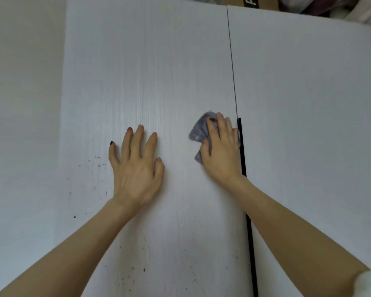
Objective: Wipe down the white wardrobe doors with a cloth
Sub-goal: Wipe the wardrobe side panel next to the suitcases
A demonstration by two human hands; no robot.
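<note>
A: Where is the small crumpled grey-lilac cloth (201, 130) at this moment?

B: It lies flat against the white wood-grain left wardrobe door (141, 71), just left of the thin black vertical handle strip (243, 163). The person's right hand (222, 151) presses it there; the grip is a flat palm with fingers laid over the bunched fabric and only slightly bent, not a closed fist.

A: And how would that cloth handle?

B: It looks soft, light and limp, so it should fold and slide easily. Spreading the palm over its middle seems the surest hold; pinching an edge would likely let it trail.

A: The other hand?

B: The left hand (136, 166) rests bare on the same door, well left of the handle strip, fingers spread and holding nothing. It appears to steady the panel.

A: What is beyond that?

B: Dark specks (124, 277) dot the door below and left of the left hand, so that area probably needs wiping. Right of the handle strip is the white right wardrobe door (308, 103).

A: Anything unclear?

B: Most of the cloth is hidden under the right hand. A brown cardboard box (259, 2) above the doors is cut off, its lettering unreadable.
</note>
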